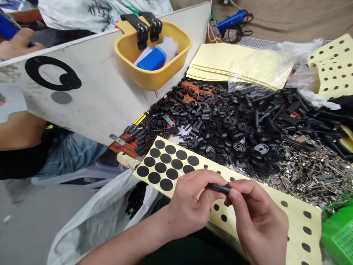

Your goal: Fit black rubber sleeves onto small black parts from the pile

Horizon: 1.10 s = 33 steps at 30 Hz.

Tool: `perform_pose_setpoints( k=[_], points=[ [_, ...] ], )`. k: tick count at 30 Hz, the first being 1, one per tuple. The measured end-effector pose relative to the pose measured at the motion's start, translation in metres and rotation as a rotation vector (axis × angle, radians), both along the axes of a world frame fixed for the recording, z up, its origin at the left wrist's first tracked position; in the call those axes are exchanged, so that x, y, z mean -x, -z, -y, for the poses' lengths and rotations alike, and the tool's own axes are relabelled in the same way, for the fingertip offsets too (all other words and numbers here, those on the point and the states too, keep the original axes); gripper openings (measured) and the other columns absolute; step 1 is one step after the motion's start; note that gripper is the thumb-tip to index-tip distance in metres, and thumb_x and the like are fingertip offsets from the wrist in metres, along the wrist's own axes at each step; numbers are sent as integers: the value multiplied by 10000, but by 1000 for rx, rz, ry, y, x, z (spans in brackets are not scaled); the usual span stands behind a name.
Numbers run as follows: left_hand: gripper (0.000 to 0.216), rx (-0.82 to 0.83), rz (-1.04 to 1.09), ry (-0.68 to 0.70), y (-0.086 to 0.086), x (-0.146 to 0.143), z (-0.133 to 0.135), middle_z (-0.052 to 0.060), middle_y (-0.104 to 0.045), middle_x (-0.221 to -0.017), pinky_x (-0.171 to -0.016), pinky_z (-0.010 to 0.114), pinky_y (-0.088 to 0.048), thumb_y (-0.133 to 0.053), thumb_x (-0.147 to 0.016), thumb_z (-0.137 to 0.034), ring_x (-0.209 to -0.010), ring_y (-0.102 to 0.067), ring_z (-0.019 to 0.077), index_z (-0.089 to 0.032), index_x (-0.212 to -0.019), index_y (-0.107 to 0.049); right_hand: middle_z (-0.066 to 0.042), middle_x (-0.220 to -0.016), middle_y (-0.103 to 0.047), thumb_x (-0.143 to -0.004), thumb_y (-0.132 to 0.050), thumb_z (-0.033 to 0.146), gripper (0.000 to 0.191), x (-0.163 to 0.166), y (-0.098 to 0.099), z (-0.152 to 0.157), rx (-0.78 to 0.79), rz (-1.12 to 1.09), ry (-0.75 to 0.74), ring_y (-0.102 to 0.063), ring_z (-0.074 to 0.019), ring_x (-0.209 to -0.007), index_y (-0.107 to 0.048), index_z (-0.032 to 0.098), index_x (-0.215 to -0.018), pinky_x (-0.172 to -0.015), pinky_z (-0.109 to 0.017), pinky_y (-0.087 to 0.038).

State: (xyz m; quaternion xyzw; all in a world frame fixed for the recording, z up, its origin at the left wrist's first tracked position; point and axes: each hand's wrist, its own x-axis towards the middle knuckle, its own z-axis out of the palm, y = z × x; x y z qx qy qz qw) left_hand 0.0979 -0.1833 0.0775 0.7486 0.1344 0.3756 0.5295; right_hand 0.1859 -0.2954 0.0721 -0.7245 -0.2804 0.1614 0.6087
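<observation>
My left hand [190,202] and my right hand [256,217] both pinch a small black plastic part [219,188] from either side, just above a cream sheet of black adhesive dots [162,165]. Part of that sheet lies under my hands, with many dots peeled away. Beyond my hands spreads a heap of black plastic wheels and sleeves [217,129], and a pile of small silver metal pieces [311,173] lies to the right.
A white plastic bag [93,224] hangs below the left side of the bench. A white board [82,95] carries a yellow basin [165,73]. A co-worker's hand [16,44] holds a blue object behind it. Cream sheets [237,64], a green basket [338,235] and a blue tool [233,20] surround the heap.
</observation>
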Motion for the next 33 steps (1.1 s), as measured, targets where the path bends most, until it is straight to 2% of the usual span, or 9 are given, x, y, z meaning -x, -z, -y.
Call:
perform_pose_setpoints(
  k=[2, 7, 13, 16, 21, 23, 25, 28, 33],
  points=[
    [165, 83, -17, 24, -1, 1, -1, 10, -721, -772, -617, 153, -514, -585, -807, -13, -657, -650, 91, -151, -878, -640, 5, -733, -652, -871, -657, 245, 45, 2, -1, 0, -37, 42, 61, -605, -100, -628, -675, 227, -834, -575, -169, -503],
    [166, 136, -54, 22, 3, 1, -3, 6, -705, -752, -652, 171, -523, -593, -763, -10, -660, -643, 96, -148, -834, -654, 13, -581, -611, -870, -662, 281, 113, -5, -1, -1, -56, -123, -136, -591, -114, -527, -678, 202, -789, -501, -193, -504],
    [175, 632, -72, 127, 9, -2, 0, -26, -666, -715, -610, 148, -540, -591, -744, -26, -656, -678, 92, -160, -852, -624, 3, -650, -634, -863, -673, 321, 143, 1, 10, -3, 27, 35, 77, -559, -101, -556, -675, 204, -781, -522, -191, -466],
    [158, 566, -55, 96, 9, -1, 1, -20, -660, -716, -607, 161, -538, -595, -752, -37, -642, -668, 96, -159, -848, -627, 17, -585, -589, -884, -653, 334, 197, -4, 10, -5, -5, -45, -61, -531, -91, -504, -657, 193, -748, -471, -181, -442],
    [147, 187, -26, -11, 10, 1, 1, 18, -697, -763, -652, 199, -521, -596, -771, -34, -677, -645, 112, -149, -841, -656, 30, -564, -555, -911, -625, 322, 218, -9, 7, -8, -62, -142, -157, -514, -78, -495, -648, 188, -741, -460, -163, -445],
    [141, 263, -28, 17, 9, 1, 1, 17, -697, -765, -654, 200, -523, -597, -772, -40, -679, -649, 112, -151, -841, -650, 30, -599, -579, -914, -618, 263, 154, -5, 7, -8, -65, -45, -120, -539, -79, -517, -648, 197, -778, -475, -161, -462],
    [128, 474, -49, 82, 7, 0, 0, 6, -684, -751, -630, 189, -522, -613, -763, -57, -661, -647, 105, -155, -842, -638, 14, -692, -632, -903, -616, 179, 78, -2, 9, -6, -86, 126, -60, -605, -97, -606, -645, 207, -836, -527, -172, -500],
    [117, 721, -88, 158, 1, 1, -2, -22, -638, -681, -567, 167, -490, -652, -732, -85, -592, -597, 82, -156, -821, -626, -9, -801, -671, -850, -616, 40, 186, -2, 13, -5, -141, 392, -56, -661, -137, -759, -640, 207, -927, -622, -217, -539],
    [127, 732, -99, 165, -5, 5, -4, -28, -616, -658, -553, 170, -473, -655, -709, -74, -577, -578, 80, -155, -799, -619, 2, -781, -655, -790, -598, -72, 330, -8, 12, -6, -238, 583, -180, -652, -145, -738, -631, 189, -989, -686, -280, -544]
  ],
)
